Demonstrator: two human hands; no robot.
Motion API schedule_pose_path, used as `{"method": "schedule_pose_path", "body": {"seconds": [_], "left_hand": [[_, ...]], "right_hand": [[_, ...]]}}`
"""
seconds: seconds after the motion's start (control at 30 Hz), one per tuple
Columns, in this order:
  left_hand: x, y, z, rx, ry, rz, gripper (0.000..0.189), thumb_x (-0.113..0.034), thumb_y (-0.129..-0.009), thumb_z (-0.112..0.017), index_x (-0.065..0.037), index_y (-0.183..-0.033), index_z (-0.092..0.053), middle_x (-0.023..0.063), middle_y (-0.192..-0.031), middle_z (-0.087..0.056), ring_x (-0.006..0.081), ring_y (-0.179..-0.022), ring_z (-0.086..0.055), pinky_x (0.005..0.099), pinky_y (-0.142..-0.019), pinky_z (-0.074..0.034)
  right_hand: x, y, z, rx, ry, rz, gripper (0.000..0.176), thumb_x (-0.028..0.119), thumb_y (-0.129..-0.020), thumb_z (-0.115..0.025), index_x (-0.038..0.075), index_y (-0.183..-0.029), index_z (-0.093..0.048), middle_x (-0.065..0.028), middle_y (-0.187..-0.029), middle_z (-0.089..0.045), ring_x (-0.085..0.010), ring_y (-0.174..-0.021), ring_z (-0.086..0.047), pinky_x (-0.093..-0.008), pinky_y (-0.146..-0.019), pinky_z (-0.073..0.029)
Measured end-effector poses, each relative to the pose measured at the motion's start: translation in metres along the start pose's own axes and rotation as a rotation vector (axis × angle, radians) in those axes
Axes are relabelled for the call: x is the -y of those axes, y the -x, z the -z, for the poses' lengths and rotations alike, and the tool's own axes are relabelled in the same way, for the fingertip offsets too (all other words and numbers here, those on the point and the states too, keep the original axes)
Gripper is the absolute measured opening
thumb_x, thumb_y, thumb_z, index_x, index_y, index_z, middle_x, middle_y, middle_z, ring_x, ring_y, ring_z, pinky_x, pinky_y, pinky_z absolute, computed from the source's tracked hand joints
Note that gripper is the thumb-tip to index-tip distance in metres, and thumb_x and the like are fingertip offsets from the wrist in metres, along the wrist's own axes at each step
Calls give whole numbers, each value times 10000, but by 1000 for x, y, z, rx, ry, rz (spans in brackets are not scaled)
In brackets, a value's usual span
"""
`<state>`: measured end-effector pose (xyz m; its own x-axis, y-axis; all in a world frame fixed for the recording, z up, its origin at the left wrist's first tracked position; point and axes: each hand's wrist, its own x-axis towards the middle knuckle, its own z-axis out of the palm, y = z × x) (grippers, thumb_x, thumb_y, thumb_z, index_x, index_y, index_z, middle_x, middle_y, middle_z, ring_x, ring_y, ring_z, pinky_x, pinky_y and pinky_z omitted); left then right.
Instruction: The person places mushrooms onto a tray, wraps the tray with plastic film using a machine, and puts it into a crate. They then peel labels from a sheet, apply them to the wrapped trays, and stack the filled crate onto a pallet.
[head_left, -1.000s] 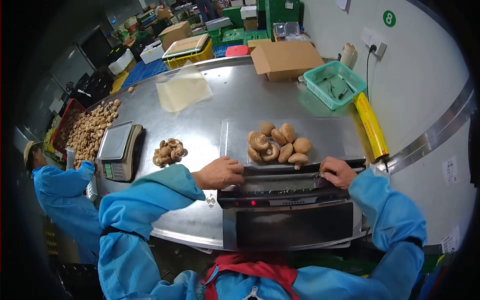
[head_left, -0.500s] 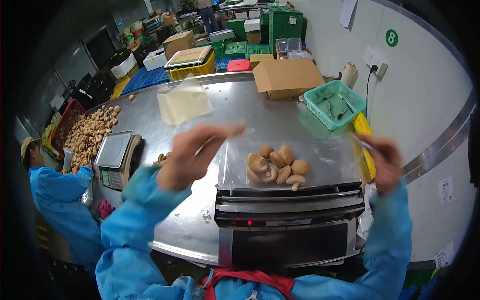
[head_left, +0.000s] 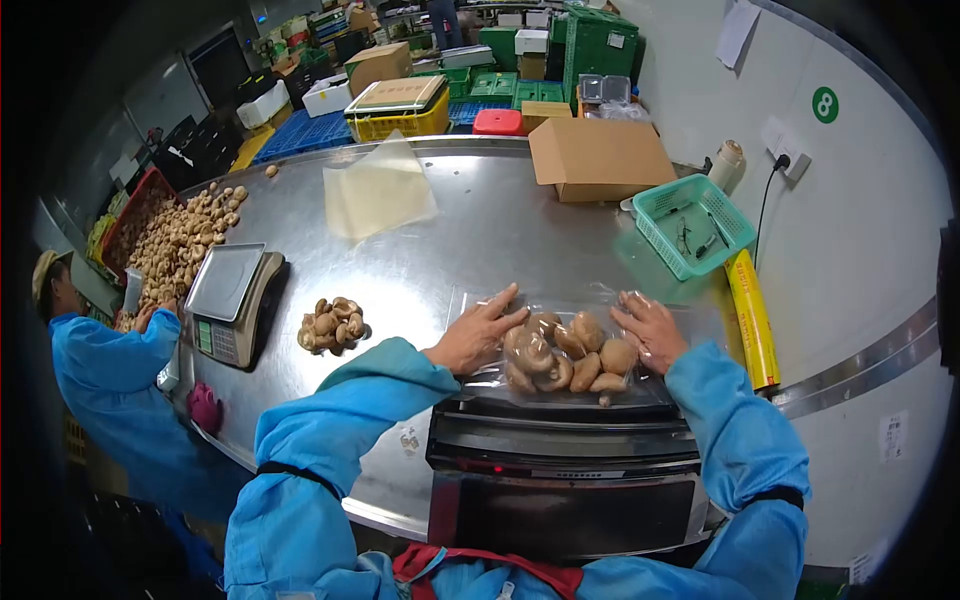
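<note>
Several brown mushrooms (head_left: 555, 355) lie in a cluster under clear plastic film (head_left: 690, 325), at the back edge of a black and metal sealing machine (head_left: 565, 430). My left hand (head_left: 474, 336) rests on the film at the left of the cluster, with its fingers stretched out. On the other side, my right hand (head_left: 652, 334) presses the film with its fingers spread. Neither hand grips a mushroom. A small red light glows on the machine's front.
Left of me are a loose mushroom pile (head_left: 333, 325) and a scale (head_left: 232, 300). A co-worker's blue sleeve (head_left: 115, 350) is beside a large mushroom heap (head_left: 185, 240). Behind are a cardboard box (head_left: 605, 160), a green basket (head_left: 690, 265) and a yellow roll box (head_left: 752, 325).
Both hands have come down from above onto the film, one at each side of the mushrooms. The film now lies over the cluster. A mushroom pile at left is uncovered from behind my left arm.
</note>
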<state>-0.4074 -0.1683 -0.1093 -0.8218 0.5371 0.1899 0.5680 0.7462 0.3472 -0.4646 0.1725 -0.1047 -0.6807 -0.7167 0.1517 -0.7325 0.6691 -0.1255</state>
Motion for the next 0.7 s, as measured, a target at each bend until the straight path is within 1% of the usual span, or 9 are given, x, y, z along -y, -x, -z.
{"method": "schedule_pose_path", "body": {"seconds": [0.07, 0.1, 0.17, 0.2, 0.3, 0.4, 0.43, 0.53, 0.7], "left_hand": [[-10, 11, -9, -19, 254, 113, 458, -220, -895, -490, -95, -1329, -410, 213, -1412, -265, 408, -1230, -356, 417, -1028, -312], [-24, 16, 0, -17, 358, 101, 457, -300, -935, -435, -61, -1323, -410, 223, -1402, -284, 382, -1263, -322, 407, -1056, -261], [-49, 20, 3, -19, 891, 373, 409, -299, -951, -410, -6, -1227, -484, 171, -1225, -496, 269, -1124, -486, 362, -958, -386], [-67, 23, 14, 55, 1235, 605, 384, -283, -953, -412, 5, -1189, -506, 140, -1148, -558, 226, -1055, -540, 343, -915, -427], [-111, 43, 30, 61, 1592, 802, 334, -249, -944, -412, 17, -1093, -547, 85, -1005, -597, 172, -925, -567, 318, -823, -454], [-143, 74, 53, 273, 1706, 1123, 329, -309, -939, -429, -31, -1037, -574, 76, -936, -618, 166, -793, -603, 313, -682, -499], [-145, 102, 31, 292, 1712, 1061, 314, -322, -936, -437, -58, -1026, -581, 69, -913, -631, 181, -768, -621, 327, -669, -514], [-160, 170, -42, 308, 1888, 1217, 321, -292, -928, -438, -65, -1110, -572, 52, -1011, -635, 184, -894, -623, 375, -770, -517], [-156, 197, -44, 55, 1880, 1136, 368, -305, -922, -416, -15, -1108, -545, 75, -998, -623, 216, -925, -609, 402, -827, -491]], "right_hand": [[13, 14, 7, -2, -80, -15, 383, 192, -883, -483, 104, -1256, -499, -169, -1355, -402, -343, -1278, -329, -416, -1042, -270], [19, 21, 9, 14, -423, -144, 335, 207, -899, -476, 69, -1201, -522, -151, -1251, -466, -300, -1179, -404, -377, -986, -322], [32, 39, 15, 46, -1109, -406, 305, 236, -931, -462, 0, -1093, -567, -113, -1043, -596, -212, -980, -555, -297, -873, -425], [41, 50, 20, 47, -1110, -410, 305, 236, -931, -462, 0, -1093, -567, -113, -1043, -596, -212, -980, -555, -297, -873, -425], [79, 87, 57, 5, -1695, -699, 225, 225, -920, -488, 23, -923, -588, -35, -840, -581, -109, -782, -549, -270, -728, -460], [133, 123, 90, 110, -1688, -750, 268, 261, -927, -482, 17, -954, -588, -43, -839, -592, -113, -794, -569, -271, -729, -464], [138, 152, 59, 137, -1777, -847, 288, 269, -930, -474, 7, -964, -586, -47, -845, -599, -122, -805, -582, -272, -742, -469], [183, 201, 11, 237, -1981, -1178, 300, 233, -933, -452, -23, -1023, -579, -109, -947, -631, -189, -876, -611, -334, -804, -488], [202, 237, -19, -237, -2312, -1041, 409, 294, -923, -351, -39, -1073, -535, -169, -1070, -593, -299, -998, -579, -422, -876, -476]]}}
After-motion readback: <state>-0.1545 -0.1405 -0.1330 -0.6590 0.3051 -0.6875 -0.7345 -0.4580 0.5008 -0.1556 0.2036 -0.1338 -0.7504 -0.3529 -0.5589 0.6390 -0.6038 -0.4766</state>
